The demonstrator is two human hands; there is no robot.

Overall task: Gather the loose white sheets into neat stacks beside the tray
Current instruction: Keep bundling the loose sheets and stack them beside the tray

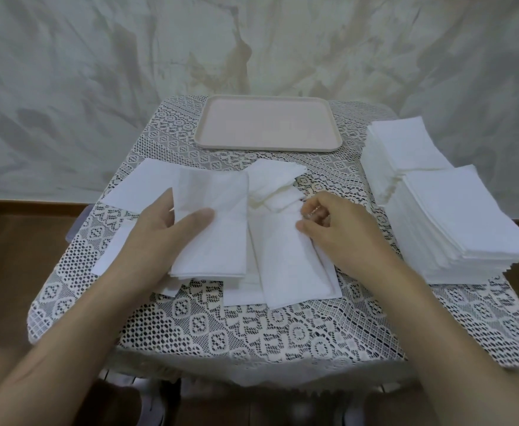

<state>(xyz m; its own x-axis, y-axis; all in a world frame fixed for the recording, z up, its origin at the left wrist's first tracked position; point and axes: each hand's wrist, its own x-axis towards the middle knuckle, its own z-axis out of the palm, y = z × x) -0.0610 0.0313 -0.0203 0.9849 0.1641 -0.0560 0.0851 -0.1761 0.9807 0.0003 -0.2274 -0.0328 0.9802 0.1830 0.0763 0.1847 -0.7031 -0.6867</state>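
Note:
Loose white sheets lie overlapping in the middle of the lace-covered table. My left hand holds a small pile of sheets, thumb on top and fingers underneath its left edge. My right hand has curled fingers that pinch the right edge of a sheet, next to a crumpled bunch. An empty pale pink tray sits at the back centre. Two tall neat stacks stand on the right, a far stack and a near stack.
More flat sheets lie at the left, one close to the table's left edge. The lace tablecloth covers a small table, with brown floor on both sides and a draped cloth wall behind.

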